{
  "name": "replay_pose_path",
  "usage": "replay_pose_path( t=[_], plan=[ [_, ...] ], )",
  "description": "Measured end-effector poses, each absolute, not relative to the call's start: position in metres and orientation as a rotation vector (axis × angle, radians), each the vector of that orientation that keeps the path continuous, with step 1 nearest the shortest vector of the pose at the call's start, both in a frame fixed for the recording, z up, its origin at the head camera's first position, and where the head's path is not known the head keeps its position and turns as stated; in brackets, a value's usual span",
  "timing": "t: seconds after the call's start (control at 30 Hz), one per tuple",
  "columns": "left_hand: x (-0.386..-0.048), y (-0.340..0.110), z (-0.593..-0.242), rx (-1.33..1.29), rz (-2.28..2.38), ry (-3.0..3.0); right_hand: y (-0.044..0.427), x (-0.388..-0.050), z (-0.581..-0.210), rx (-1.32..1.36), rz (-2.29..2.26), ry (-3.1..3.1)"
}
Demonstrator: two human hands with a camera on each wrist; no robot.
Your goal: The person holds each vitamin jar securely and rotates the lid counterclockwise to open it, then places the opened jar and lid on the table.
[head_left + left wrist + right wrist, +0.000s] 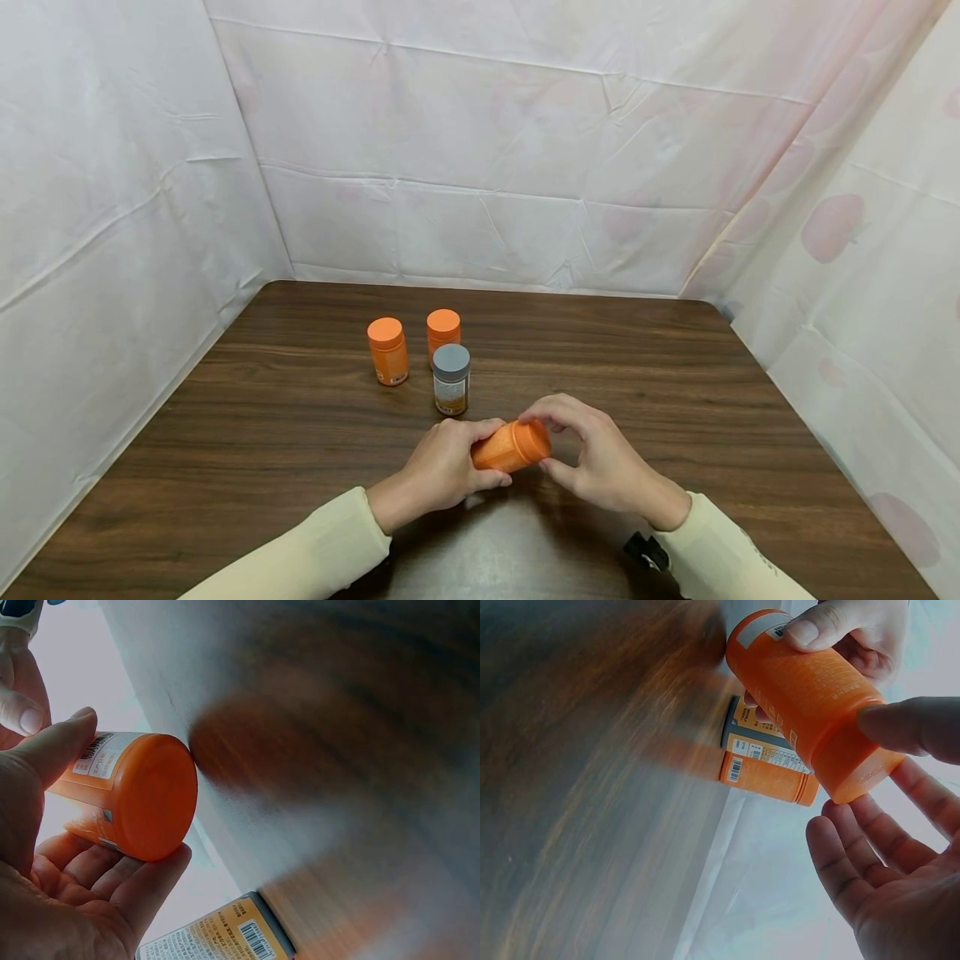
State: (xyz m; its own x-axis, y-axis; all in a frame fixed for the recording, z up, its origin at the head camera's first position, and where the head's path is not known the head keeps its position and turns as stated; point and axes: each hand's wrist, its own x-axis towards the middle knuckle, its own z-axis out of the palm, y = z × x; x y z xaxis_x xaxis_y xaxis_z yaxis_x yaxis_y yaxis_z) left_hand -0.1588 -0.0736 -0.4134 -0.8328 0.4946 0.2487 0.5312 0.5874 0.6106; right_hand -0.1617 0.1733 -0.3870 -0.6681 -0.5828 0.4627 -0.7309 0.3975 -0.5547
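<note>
An orange plastic bottle [501, 452] lies tilted in the air above the table, its orange cap [534, 439] toward the right. My left hand [444, 469] grips its body, thumb on one side and fingers on the other; in the left wrist view the round base of the bottle [159, 796] faces the camera. At the other end, my right hand [606, 463] pinches the cap. The right wrist view has that thumb on the cap's edge [851, 761] and fingertips at its far side. A white barcode label shows near the base.
Behind the left hand stands a jar with a grey lid [452, 392]. Two more orange bottles stand upright farther back, one at the left [388, 354] and one partly hidden behind the jar [443, 323]. Pale curtains [480, 167] surround the dark wooden table [225, 450].
</note>
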Motion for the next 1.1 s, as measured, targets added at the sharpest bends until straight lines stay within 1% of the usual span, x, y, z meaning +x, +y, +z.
replay_pose_path(
  t=[0.4, 0.8, 1.1],
  plan=[
    [-0.1592, -0.0734, -0.4141, -0.894, -1.082, -2.758, 0.1731, -0.1613, -0.3868, 1.215, 1.130, -2.429],
    [-0.1588, -0.0728, -0.4135, -0.881, -1.098, -2.774, 0.1680, -0.1592, -0.3878, 0.931, 1.068, -2.541],
    [-0.1580, -0.0730, -0.4131, -0.883, -1.115, -2.766, 0.1695, -0.1597, -0.3872, 0.782, 1.125, -2.657]
  ],
)
